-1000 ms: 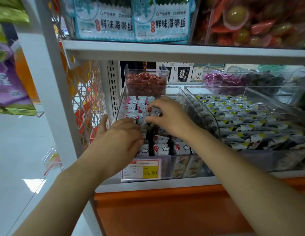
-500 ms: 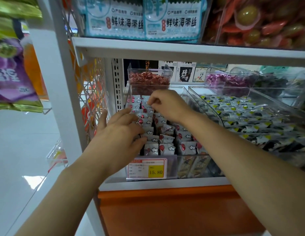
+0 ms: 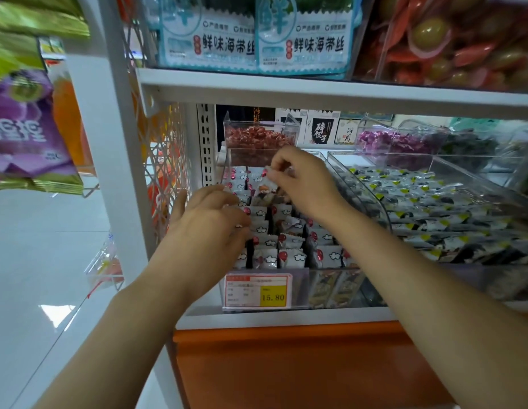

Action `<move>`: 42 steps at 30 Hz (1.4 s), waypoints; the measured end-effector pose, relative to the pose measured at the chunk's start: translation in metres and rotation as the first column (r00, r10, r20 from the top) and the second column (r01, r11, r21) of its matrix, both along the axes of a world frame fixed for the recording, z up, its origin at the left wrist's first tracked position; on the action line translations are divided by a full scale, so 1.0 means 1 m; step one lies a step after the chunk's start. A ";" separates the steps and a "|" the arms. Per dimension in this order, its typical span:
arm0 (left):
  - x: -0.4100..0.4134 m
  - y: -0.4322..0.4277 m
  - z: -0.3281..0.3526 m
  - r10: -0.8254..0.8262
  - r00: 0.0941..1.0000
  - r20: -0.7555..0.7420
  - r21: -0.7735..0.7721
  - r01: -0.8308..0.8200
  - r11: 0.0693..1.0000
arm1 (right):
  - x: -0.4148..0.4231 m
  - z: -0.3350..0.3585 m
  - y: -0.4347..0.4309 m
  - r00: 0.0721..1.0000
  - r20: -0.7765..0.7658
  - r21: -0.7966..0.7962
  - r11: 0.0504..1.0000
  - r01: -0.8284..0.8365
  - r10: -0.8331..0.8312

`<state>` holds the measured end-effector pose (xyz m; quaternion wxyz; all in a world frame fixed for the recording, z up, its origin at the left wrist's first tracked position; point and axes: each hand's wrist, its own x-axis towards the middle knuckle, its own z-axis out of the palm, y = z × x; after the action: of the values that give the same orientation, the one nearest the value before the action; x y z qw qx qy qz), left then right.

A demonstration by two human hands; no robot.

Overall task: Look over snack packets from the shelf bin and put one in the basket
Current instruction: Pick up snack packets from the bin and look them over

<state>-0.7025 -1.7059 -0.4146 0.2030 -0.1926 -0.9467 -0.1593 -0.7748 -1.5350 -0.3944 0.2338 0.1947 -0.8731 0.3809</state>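
Right hand (image 3: 304,184) pinches packet (image 3: 264,188) by top edge, held just above rows (image 3: 286,255) in bin (image 3: 299,286). Left hand (image 3: 209,222) loosely spread, rests on rows, holds nothing. Basket not in view. Risks: thin pinch slips, packet drops back; left fingers topple upright rows; neighbouring packet snags, lifts too.

A pale, glossy floor (image 3: 29,255) runs off to the left, catching one bright patch of reflected light (image 3: 54,313) (sharp-edged, close to the shelving). A white upright (image 3: 109,172) carries a white shelf board (image 3: 315,91), with a wire mesh side panel (image 3: 165,175) and an orange base panel (image 3: 301,370) below.
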 end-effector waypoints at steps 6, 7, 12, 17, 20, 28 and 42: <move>0.001 0.007 0.002 0.047 0.978 -0.205 0.088 -0.030 0.996 | 0.048 -0.003 0.027 0.982 -0.148 -0.321 0.945 0.067 -0.120; 0.002 0.008 0.003 0.059 0.971 -0.231 0.107 -0.035 0.994 | 0.055 -0.003 0.032 0.981 -0.148 -0.359 0.931 0.061 -0.122; 0.013 0.023 0.006 -0.010 0.992 -0.125 0.372 0.056 0.927 | 0.082 -0.005 0.050 1.000 0.014 -0.618 0.786 0.009 -0.001; 0.017 0.031 0.002 -0.227 0.952 0.206 0.748 -0.004 0.663 | 0.092 -0.012 0.056 0.959 0.149 -0.836 0.549 -0.008 0.241; 0.017 0.032 0.003 -0.331 0.902 0.278 0.857 -0.077 0.510 | 0.094 -0.015 0.060 0.934 0.174 -0.860 0.511 -0.011 0.312; 0.016 0.034 0.004 -0.348 0.901 0.258 0.912 -0.109 0.395 | 0.095 -0.022 0.065 0.925 0.252 -0.771 0.636 0.015 0.284; 0.017 0.032 0.003 -0.389 0.908 0.156 0.938 -0.013 0.347 | 0.091 -0.027 0.059 0.938 0.193 -0.758 0.650 -0.043 0.287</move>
<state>-0.6852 -1.6735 -0.4113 0.0816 -0.1232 -0.6829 -0.7154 -0.6836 -1.4759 -0.4216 0.1233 0.1027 -0.6440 0.7480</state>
